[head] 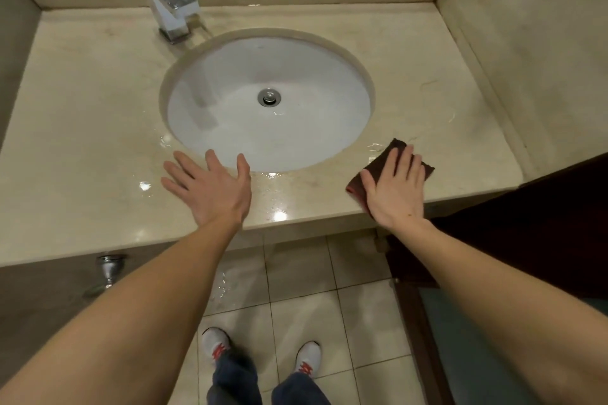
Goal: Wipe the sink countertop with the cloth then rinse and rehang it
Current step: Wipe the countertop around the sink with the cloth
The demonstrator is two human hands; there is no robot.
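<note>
A beige marble countertop (82, 128) surrounds a round white sink basin (296, 76) with a metal drain (269, 97). My right hand (393, 189) lies flat, fingers spread, pressing a dark maroon cloth (393, 149) onto the counter at the front right of the basin. Most of the cloth is hidden under the palm. My left hand (210, 189) hovers or rests open, palm down, at the basin's front rim, holding nothing. Water puddles glisten on the counter between the two hands.
A square chrome faucet (171, 0) stands at the back left of the basin. Marble walls close the counter at the back and right. A dark wooden door (543, 233) is at the right. Below are a tiled floor, a chrome valve (110, 268) and my shoes.
</note>
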